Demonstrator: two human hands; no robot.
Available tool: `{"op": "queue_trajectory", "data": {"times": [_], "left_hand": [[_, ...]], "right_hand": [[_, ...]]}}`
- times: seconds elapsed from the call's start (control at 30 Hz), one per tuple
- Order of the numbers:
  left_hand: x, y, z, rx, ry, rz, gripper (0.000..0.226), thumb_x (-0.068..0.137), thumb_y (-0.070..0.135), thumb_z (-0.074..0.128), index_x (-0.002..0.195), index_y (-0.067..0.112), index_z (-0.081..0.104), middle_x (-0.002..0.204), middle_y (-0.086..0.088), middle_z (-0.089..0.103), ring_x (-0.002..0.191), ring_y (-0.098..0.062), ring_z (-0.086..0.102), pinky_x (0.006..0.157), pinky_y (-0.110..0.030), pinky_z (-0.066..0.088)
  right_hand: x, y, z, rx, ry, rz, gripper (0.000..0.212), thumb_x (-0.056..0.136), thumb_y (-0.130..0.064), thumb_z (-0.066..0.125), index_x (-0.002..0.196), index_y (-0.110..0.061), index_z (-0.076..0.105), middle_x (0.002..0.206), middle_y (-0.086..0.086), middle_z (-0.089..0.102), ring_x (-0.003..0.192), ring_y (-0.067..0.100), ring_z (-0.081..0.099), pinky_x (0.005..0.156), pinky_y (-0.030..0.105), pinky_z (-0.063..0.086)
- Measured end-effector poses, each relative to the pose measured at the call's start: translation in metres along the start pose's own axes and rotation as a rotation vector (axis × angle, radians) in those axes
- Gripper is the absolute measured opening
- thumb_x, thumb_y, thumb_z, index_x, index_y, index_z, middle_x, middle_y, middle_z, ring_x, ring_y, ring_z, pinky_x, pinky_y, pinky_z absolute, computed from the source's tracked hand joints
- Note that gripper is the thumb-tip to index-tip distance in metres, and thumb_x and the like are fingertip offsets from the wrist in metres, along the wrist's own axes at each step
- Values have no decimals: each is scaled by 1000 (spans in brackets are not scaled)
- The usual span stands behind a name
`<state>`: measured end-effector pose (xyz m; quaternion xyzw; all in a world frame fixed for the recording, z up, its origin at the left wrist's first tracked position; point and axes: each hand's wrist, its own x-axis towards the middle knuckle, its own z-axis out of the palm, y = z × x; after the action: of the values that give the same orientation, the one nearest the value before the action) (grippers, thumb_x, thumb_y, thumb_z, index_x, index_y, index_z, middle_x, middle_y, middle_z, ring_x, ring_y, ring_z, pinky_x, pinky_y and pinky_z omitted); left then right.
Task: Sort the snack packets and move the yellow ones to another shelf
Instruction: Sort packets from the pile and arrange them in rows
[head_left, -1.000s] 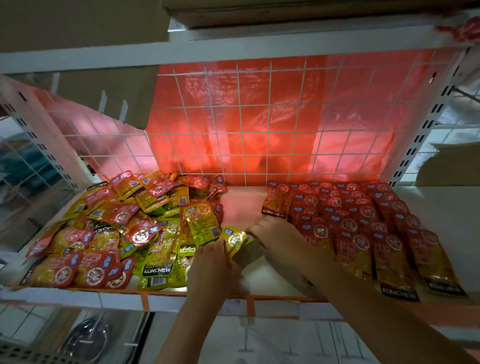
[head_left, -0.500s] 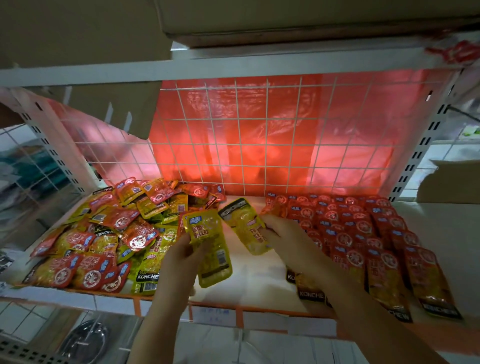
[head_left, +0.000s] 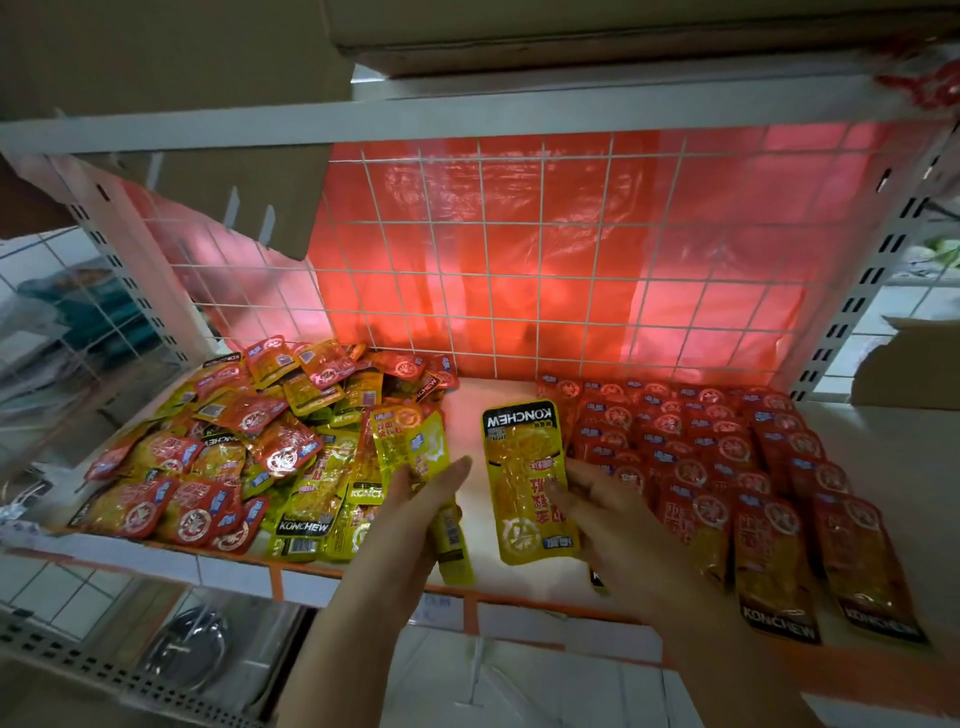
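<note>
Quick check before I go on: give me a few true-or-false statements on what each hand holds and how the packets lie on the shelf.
1. Each hand holds a yellow packet. True: left hand grips one, right hand another.
2. The right hand's packet reads KONCHEW upright. False: upside down.
3. The red packets at right lie in neat rows. True.
4. The left pile is all yellow. False: red and yellow mixed.

Left hand (head_left: 415, 499): holds a yellow snack packet (head_left: 410, 447) upright.
Right hand (head_left: 597, 499): pinches a yellow KONCHEW packet (head_left: 524, 478), label upside down.
Shelf (head_left: 467, 415): mixed packet pile (head_left: 260, 447) left, red packet rows (head_left: 727, 457) right.
Back: wire grid (head_left: 519, 260), red plastic sheet (head_left: 571, 218).
</note>
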<state>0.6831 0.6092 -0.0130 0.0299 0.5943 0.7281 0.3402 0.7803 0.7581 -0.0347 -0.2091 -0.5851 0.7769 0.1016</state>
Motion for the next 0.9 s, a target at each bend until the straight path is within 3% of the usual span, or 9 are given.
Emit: {"op": "queue_trajectory", "data": {"times": [0.07,0.2,0.27,0.33,0.4,0.5,0.6,0.77,0.9], "left_hand": [[-1,1,1,-42,-25,-26,78,46,38,80,113,16,46,80,1,46,54,-9,47,43,-20,39],[-6,5,-2,-192,-59,-81,27,84,32,57,102,14,66,90,-3,59,71,-15,53,57,-25,45],[-9,5,-7,-232,-80,-67,33,85,34,49,91,18,77,89,-3,68,75,-18,60,70,-32,45],[-9,4,-10,-226,-27,-83,34,90,35,48,85,17,76,78,-5,71,67,-20,66,71,-36,49],[-9,4,-12,-192,38,-94,27,92,35,51,87,17,70,69,-6,71,58,-21,68,67,-37,51],[-6,4,-14,-150,45,-64,23,93,37,52,93,19,67,74,-6,73,64,-21,70,65,-36,52],[-2,6,-20,-128,74,-47,26,91,39,54,100,18,67,85,-9,72,76,-25,68,66,-36,53],[3,7,-30,-116,66,-4,38,90,31,58,125,18,58,96,-7,73,82,-24,69,53,-32,56],[8,8,-32,-125,48,15,46,89,27,60,133,17,52,103,-10,70,79,-23,68,50,-30,54]], "right_hand": [[1,4,-1,101,-6,34,26,96,-10,46,97,-21,69,98,3,73,87,19,70,70,34,59],[-2,7,1,223,-79,14,27,89,-8,52,109,-19,66,104,4,72,88,16,70,67,29,57],[-3,7,2,189,-133,-22,43,81,-2,57,120,-18,59,113,6,69,100,19,67,75,30,55],[-2,9,2,119,-134,-38,56,80,10,56,126,-21,55,118,7,66,108,22,63,85,32,52],[-1,10,4,92,-106,-32,60,82,15,52,129,-22,53,121,6,65,111,22,62,90,34,50],[-2,10,6,10,-72,-66,58,84,13,53,126,-26,55,119,3,66,111,18,62,94,34,49],[-2,3,8,-63,19,-118,54,84,9,57,116,-34,57,108,-2,69,90,5,67,74,20,50],[14,1,3,72,271,-44,18,81,-10,68,98,-16,67,102,8,69,96,25,63,78,35,48],[26,-4,4,429,290,113,17,80,-17,67,97,-18,65,88,3,70,86,20,62,67,34,48]]}}
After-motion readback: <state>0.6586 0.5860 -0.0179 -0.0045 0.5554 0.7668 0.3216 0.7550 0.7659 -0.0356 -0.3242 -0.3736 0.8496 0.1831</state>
